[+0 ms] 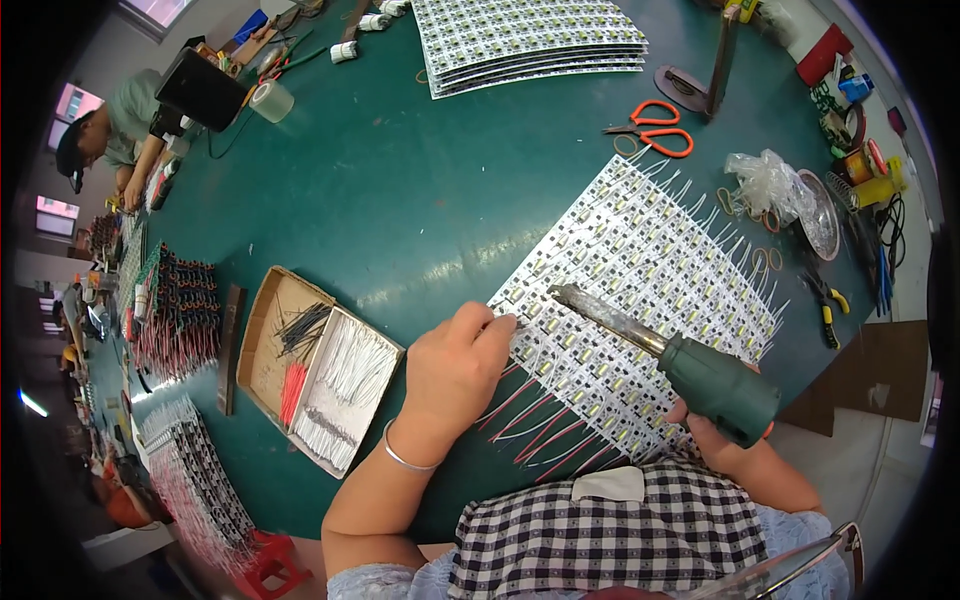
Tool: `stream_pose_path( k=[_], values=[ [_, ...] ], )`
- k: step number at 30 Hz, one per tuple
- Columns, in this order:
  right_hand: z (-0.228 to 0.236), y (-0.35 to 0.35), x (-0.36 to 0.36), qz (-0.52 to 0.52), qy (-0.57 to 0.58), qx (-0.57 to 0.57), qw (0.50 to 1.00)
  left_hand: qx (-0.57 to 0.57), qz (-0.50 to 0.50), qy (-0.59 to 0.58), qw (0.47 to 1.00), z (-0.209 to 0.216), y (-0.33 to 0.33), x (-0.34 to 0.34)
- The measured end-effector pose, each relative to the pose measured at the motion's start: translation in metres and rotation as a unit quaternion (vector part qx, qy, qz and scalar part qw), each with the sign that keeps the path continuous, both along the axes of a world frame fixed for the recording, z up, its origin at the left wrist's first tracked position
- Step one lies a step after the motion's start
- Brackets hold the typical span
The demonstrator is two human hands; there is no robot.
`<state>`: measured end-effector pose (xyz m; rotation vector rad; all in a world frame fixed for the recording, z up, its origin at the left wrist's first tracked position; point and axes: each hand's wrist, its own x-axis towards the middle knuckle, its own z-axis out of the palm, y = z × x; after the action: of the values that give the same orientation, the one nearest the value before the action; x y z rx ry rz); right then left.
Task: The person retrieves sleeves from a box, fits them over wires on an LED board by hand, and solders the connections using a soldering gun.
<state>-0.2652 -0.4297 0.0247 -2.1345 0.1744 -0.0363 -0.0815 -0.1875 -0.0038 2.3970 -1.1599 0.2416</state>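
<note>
A white sheet of LED circuit boards [640, 250] lies at a slant on the green table, with white wires along its far edge and red and white wires along its near edge. My left hand [455, 365] is closed in a pinch at the sheet's left corner; whatever is between the fingertips is too small to make out. Held in my right hand [715, 440], a soldering iron with a green handle [720, 390] reaches over the sheet. Its dark metal tip is close to my left fingers. The handle partly hides my right fingers.
Left of my left arm stands a cardboard box [265, 340] of cut wires. Red-handled scissors [660, 130] and a stack of circuit sheets [530, 45] lie beyond. Pliers [828, 310] and a plastic bag [770, 185] are at right. A co-worker [125, 130] bends at far left.
</note>
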Motion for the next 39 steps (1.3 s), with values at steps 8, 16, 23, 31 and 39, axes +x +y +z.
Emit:
stream_pose_path(
  k=[8,16,23,31,39],
  values=[
    [-0.016,0.001,-0.022,-0.053,0.009,0.084,0.995,-0.020,-0.044,-0.037,0.998,0.001,-0.005,-0.013],
    [-0.023,0.002,-0.016,0.020,0.022,0.014,0.999,0.015,-0.053,-0.016,0.998,-0.003,-0.006,-0.012],
    [-0.015,0.003,-0.007,0.047,-0.019,-0.031,0.998,0.021,-0.051,-0.013,0.998,-0.004,-0.005,-0.011],
    [-0.007,0.002,-0.001,0.094,-0.031,-0.031,0.995,0.016,-0.050,-0.015,0.999,-0.004,-0.007,-0.010],
    [0.002,-0.004,-0.006,0.095,-0.108,-0.082,0.986,0.018,-0.044,-0.027,0.999,-0.005,-0.007,-0.012]
  ],
)
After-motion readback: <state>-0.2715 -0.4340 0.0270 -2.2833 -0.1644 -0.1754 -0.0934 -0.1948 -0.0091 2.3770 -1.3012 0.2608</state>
